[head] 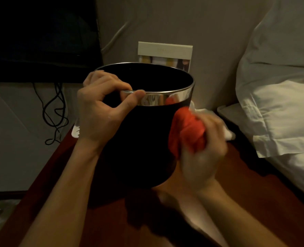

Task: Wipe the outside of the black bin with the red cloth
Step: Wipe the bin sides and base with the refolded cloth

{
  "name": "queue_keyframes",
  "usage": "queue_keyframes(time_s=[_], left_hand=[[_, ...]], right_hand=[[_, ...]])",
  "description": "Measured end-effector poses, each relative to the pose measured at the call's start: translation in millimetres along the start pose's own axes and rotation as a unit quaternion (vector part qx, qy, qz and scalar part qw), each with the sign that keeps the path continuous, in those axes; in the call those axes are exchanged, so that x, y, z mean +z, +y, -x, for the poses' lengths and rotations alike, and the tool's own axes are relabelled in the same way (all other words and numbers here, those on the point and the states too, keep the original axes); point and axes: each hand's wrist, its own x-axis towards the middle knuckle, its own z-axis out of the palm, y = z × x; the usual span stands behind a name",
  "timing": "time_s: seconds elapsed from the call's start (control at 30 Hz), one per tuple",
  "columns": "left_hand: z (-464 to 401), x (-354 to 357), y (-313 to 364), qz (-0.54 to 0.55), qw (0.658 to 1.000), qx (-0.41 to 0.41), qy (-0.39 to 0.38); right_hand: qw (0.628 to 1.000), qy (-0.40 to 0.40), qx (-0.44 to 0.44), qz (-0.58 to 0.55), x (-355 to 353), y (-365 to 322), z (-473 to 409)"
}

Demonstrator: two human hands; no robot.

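Black bin (144, 139) upright mid-counter (112, 220), chrome rim band (165, 98) on top. Left hand (101, 111) at near-left rim, fingers (112, 82) curled over edge, thumb on band: clamped on rim. Right hand (202, 148), blurred, fingers clamped round bunched red cloth (186, 132), cloth touching bin's right side below band. Far: card (165, 50) against wall. Right: white pillows (279, 97) on bed. Far left: dark screen (40, 36), cables (55, 111).
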Motion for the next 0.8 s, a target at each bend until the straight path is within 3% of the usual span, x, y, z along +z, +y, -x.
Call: queue_keyframes(time_s=[0.13,0.2,0.27,0.37,0.43,0.5,0.6,0.8], left_hand=[[-0.9,0.7,-2.5,-0.004,1.000,-0.004,0.003],[0.2,1.1,-1.1,0.001,1.000,-0.004,0.004],[1.6,0.1,-0.7,-0.001,1.000,-0.006,0.004],[2.1,0.0,2.0,-0.005,1.000,-0.025,0.003],[1.2,1.1,3.9,-0.004,0.999,-0.036,0.007],[0.0,0.2,3.6,0.000,0.999,-0.038,0.009],[-3.3,-3.3,-0.4,0.017,0.999,-0.042,-0.012],[-18.7,-3.6,-3.6,0.062,0.988,-0.142,-0.015]], right_hand=[[0.979,-0.161,-0.126,-0.027,-1.8,14.4,53.9],[0.967,-0.200,-0.156,-0.029,-5.4,19.1,57.0],[0.976,-0.164,-0.140,-0.018,-6.6,12.0,42.9],[0.998,-0.037,-0.044,-0.025,-1.2,-15.6,-3.7],[0.999,0.011,-0.040,-0.031,10.1,-35.8,-18.3],[0.994,-0.027,-0.104,-0.017,22.2,-48.1,0.2],[0.960,-0.167,-0.217,0.054,29.2,-37.8,59.2],[0.954,-0.229,-0.183,0.064,6.2,6.5,93.0]])
